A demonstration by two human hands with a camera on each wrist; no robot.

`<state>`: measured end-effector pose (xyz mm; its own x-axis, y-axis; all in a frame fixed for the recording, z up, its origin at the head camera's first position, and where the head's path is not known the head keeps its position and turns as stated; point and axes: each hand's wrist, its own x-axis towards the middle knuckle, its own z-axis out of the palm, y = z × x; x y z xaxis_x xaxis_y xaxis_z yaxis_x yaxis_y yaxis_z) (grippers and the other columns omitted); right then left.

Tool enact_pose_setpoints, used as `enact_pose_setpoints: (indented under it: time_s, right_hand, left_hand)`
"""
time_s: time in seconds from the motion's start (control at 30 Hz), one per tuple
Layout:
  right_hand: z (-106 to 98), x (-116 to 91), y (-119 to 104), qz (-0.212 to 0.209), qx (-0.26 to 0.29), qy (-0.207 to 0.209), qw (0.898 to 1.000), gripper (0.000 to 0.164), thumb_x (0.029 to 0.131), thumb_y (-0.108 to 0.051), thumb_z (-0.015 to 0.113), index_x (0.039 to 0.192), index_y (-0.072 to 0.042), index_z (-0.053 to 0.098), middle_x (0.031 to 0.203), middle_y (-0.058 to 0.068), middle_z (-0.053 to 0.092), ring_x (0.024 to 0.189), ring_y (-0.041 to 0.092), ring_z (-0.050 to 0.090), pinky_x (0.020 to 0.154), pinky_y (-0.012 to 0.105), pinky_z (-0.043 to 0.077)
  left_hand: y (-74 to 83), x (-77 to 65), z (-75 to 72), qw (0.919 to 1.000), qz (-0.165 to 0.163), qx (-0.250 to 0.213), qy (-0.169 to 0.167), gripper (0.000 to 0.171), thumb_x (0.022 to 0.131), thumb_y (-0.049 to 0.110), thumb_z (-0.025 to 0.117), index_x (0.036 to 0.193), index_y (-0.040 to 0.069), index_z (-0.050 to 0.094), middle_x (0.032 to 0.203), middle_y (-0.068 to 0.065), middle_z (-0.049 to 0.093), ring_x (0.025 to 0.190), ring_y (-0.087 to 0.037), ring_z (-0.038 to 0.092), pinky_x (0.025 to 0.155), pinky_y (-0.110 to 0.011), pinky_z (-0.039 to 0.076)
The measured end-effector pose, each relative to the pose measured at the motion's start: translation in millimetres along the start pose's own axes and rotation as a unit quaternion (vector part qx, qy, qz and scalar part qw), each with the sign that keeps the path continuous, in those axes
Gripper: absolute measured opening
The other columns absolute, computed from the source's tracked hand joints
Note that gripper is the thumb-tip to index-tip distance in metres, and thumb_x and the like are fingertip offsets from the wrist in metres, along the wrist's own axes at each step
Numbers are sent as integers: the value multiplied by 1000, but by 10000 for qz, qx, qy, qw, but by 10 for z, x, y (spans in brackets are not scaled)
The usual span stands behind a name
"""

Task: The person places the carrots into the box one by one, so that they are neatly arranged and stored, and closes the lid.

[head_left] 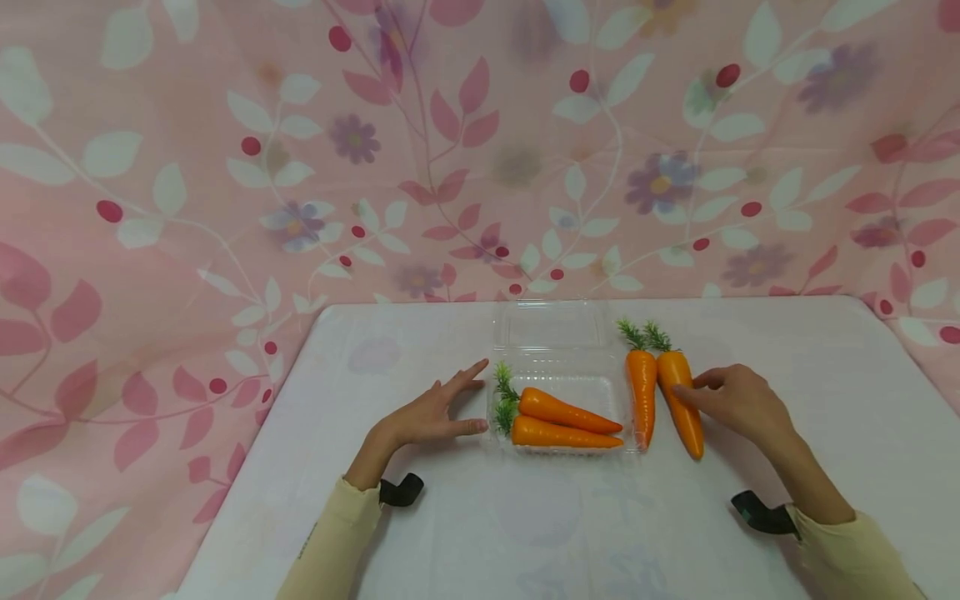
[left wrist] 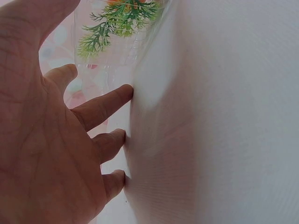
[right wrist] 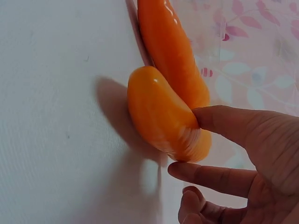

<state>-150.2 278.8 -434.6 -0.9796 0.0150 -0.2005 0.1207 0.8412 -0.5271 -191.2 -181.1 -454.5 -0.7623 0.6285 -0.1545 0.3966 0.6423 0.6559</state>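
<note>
A clear plastic clamshell box (head_left: pixel 557 385) lies with its lid folded back. Inside it, two carrots with green tops rest side by side, an upper carrot (head_left: pixel 558 408) and a lower carrot (head_left: pixel 562 433). Spread fingers of my left hand (head_left: pixel 435 415) stand at the box's left side; in the left wrist view, fingertips (left wrist: pixel 126 91) touch the cloth. To the right of the box lie two more carrots. My right hand (head_left: pixel 742 404) pinches the outer carrot (right wrist: pixel 156 109) between thumb and forefinger. Its neighbour, the inner carrot (head_left: pixel 642 396), lies against the box's right edge.
White cloth covers the table (head_left: pixel 450 525). Behind it hangs a pink floral curtain (head_left: pixel 480 167). The raised transparent lid (head_left: pixel 551 323) lies toward the table's back edge. A black wrist mount (head_left: pixel 401 490) sits on the left wrist, another mount (head_left: pixel 763 512) on the right.
</note>
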Motion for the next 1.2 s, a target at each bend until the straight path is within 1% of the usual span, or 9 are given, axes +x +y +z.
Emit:
enact_pose_setpoints:
  time_s: [0.13, 0.27, 0.37, 0.53, 0.67, 0.87, 0.97, 1.1, 1.2]
  right_hand:
    - [24, 13, -28, 68, 35, -99, 9999, 68, 87, -55, 68, 108, 10, 69, 108, 30, 62, 84, 34, 57, 65, 42, 52]
    - [30, 16, -56, 111, 32, -204, 9997, 71, 87, -57, 67, 108, 11, 69, 103, 27, 63, 82, 32, 56, 64, 40, 52]
    - [31, 17, -67, 33, 27, -191, 9998, 71, 87, -56, 67, 106, 12, 69, 100, 26, 64, 81, 31, 56, 62, 38, 51]
    - [48, 24, -54, -92, 105, -86, 9999, 69, 87, -54, 68, 104, 13, 70, 100, 27, 64, 79, 29, 56, 60, 34, 50]
    - [68, 29, -46, -53, 241, 35, 9997, 65, 86, -51, 71, 101, 12, 71, 102, 29, 64, 77, 29, 58, 58, 33, 50]
    - [70, 26, -28, 15, 294, 270, 9992, 63, 83, -50, 74, 98, 11, 72, 108, 32, 60, 79, 31, 59, 58, 34, 51]
    - [64, 19, -4, -39, 334, 365, 9988, 61, 83, -48, 75, 98, 11, 71, 104, 30, 63, 76, 29, 61, 57, 34, 52]
    - [40, 12, 23, -50, 404, 478, 9980, 61, 83, -47, 76, 98, 12, 71, 94, 26, 67, 72, 28, 61, 55, 35, 51]
    - [25, 3, 22, -16, 412, 587, 9974, 61, 82, -47, 77, 98, 12, 71, 93, 24, 66, 71, 27, 60, 54, 33, 51]
  left_hand:
    - [-5, -3, 3, 10000, -21, -4, 4, 94, 88, 58, 66, 160, 32, 10, 151, 6, 41, 146, -14, 21, 115, -61, 2]
    - [-2, -8, 5, 10000, -19, -40, 24, 94, 88, 57, 66, 160, 32, 11, 151, 6, 42, 146, -14, 21, 115, -61, 2]
    - [-4, -12, 7, 10000, -8, -67, 38, 94, 88, 57, 66, 160, 32, 11, 151, 5, 42, 146, -15, 21, 115, -61, 2]
    - [-9, -15, 8, 10000, 2, -79, 29, 94, 88, 57, 66, 160, 32, 11, 151, 5, 43, 147, -15, 20, 115, -61, 2]
    - [-8, -18, 7, 10000, 11, -74, 35, 94, 88, 58, 66, 160, 32, 11, 151, 5, 43, 147, -15, 19, 115, -61, 2]
    - [-16, -20, 10, 9999, 0, -102, 39, 94, 88, 57, 65, 160, 32, 11, 151, 6, 42, 148, -15, 17, 115, -61, 1]
    - [-9, -18, 9, 9999, 0, -96, 34, 93, 88, 58, 65, 160, 32, 11, 151, 6, 43, 147, -15, 18, 115, -61, 1]
    - [-5, -19, 7, 10000, -17, -73, 30, 93, 88, 58, 65, 160, 32, 11, 151, 5, 43, 148, -16, 17, 115, -61, 1]
    - [-18, -13, 14, 10000, -26, -41, 29, 93, 88, 59, 65, 160, 32, 11, 151, 6, 43, 148, -18, 15, 115, -61, 1]
